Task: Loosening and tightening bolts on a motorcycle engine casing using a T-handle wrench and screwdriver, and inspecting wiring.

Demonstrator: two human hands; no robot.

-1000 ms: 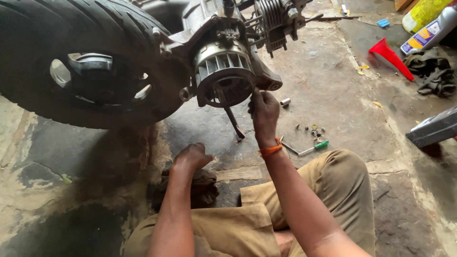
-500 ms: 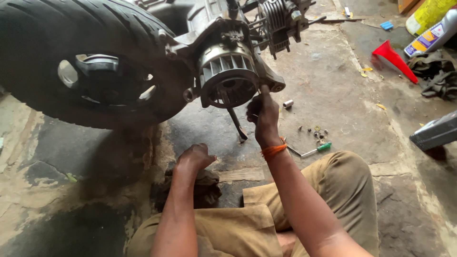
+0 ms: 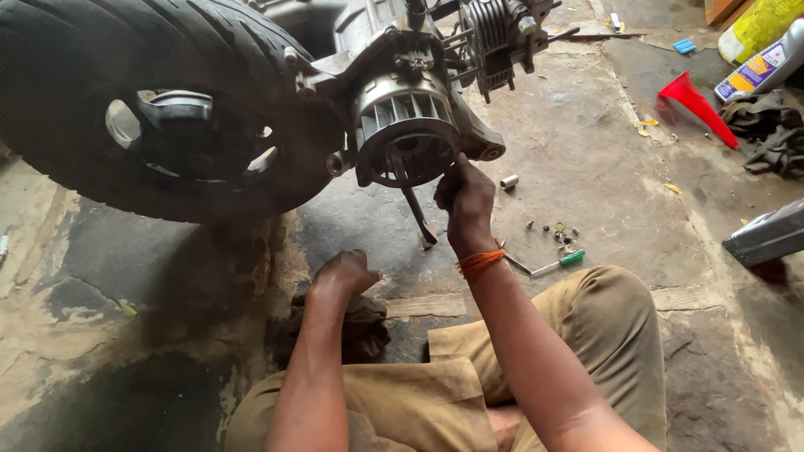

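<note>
The fan housing [image 3: 406,125] sits just above your right hand [image 3: 466,201], whose fingertips touch its lower right rim; the fingers are curled together there, and whether they pinch anything cannot be told. A thin dark rod [image 3: 412,201] slants down from the housing's centre to the floor, just left of that hand. Your left hand [image 3: 343,274] is closed in a loose fist, resting on a dark rag [image 3: 356,322] below and left of the right hand, well apart from the housing.

Far to the upper right of your right hand lie a white bottle with a blue and yellow label [image 3: 764,71], a yellow container [image 3: 762,25] above it, and a red funnel [image 3: 695,105] on its side.

The housing is round, grey metal, ribbed with vanes, bolted to the engine [image 3: 494,38] beside the black tyre [image 3: 151,100]. Just right of your wrist, a green-handled screwdriver [image 3: 557,264] and small bolts [image 3: 557,234] lie on the floor [image 3: 586,167].
</note>
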